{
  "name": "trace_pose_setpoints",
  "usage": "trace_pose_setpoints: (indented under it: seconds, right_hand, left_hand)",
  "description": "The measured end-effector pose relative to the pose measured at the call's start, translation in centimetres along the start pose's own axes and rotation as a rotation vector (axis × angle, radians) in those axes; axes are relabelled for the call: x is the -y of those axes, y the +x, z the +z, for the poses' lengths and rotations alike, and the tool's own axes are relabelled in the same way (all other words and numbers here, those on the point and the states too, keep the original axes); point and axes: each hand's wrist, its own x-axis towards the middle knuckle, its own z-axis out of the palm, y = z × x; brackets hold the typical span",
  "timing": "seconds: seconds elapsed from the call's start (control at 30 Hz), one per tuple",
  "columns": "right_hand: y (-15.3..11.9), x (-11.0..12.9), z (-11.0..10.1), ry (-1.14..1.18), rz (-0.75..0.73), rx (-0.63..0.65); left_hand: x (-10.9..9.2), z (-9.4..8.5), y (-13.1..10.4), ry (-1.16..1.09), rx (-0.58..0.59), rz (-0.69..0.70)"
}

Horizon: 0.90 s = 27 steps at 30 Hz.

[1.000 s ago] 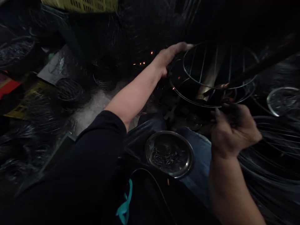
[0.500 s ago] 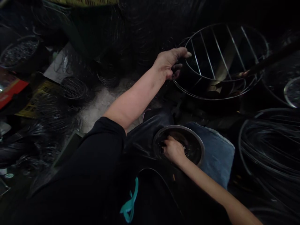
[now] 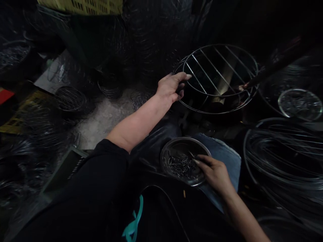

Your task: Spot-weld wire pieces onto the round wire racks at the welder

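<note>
A round wire rack (image 3: pixel 217 112) with parallel cross bars is held at its left rim by my left hand (image 3: pixel 173 87), thumb on top and fingers curled below. The tip of a dark rod (image 3: pixel 267 75) meets the rack's right part. Under the bars shows a pale, brass-coloured bar (image 3: pixel 223 84). A metal bowl (image 3: pixel 176 143) rests by my lap on a blue cloth (image 3: pixel 228 158), with small bent metal pieces (image 3: pixel 180 164) inside. Over the bowl's right side, my right hand (image 3: pixel 198 161) pinches a small thin metal piece between thumb and fingers.
Coils of wire in a round frame (image 3: pixel 282 161) lie at the right, below a small bowl of metal pieces (image 3: pixel 300 104). Yellow crates (image 3: pixel 93 6) and wire bundles (image 3: pixel 70 98) stand at the left and back.
My right hand has lifted from the bowl's middle to its right side, now with a small piece in its fingers. The view has shifted; my left hand still grips the rack.
</note>
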Motion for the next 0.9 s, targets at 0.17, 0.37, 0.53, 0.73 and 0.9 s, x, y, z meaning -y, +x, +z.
trace_pose_setpoints:
  seconds: [0.17, 0.37, 0.53, 0.73, 0.9]
  right_hand:
    - [-0.7, 0.2, -0.6, 0.021, -0.007, -0.054]
    - [-2.0, -0.9, -2.7, 0.15, 0.078, -0.105]
    - [-3.7, -3.9, -6.9, -0.172, 0.138, -0.233]
    - [-4.5, -4.3, -7.3, -0.678, 0.037, -0.201]
    - [-3.3, -4.6, -6.3, -0.571, -0.041, -0.297]
  left_hand:
    - [1.3, -0.5, 0.3, 0.082, 0.068, -0.033]
    - [1.1, -0.2, -0.7, 0.018, 0.065, -0.041]
    - [1.0, 0.0, -1.3, 0.048, 0.062, -0.025]
    - [1.5, -0.1, -0.8, 0.045, 0.055, -0.053]
    - [1.5, -0.4, -0.7, 0.047, 0.088, -0.029]
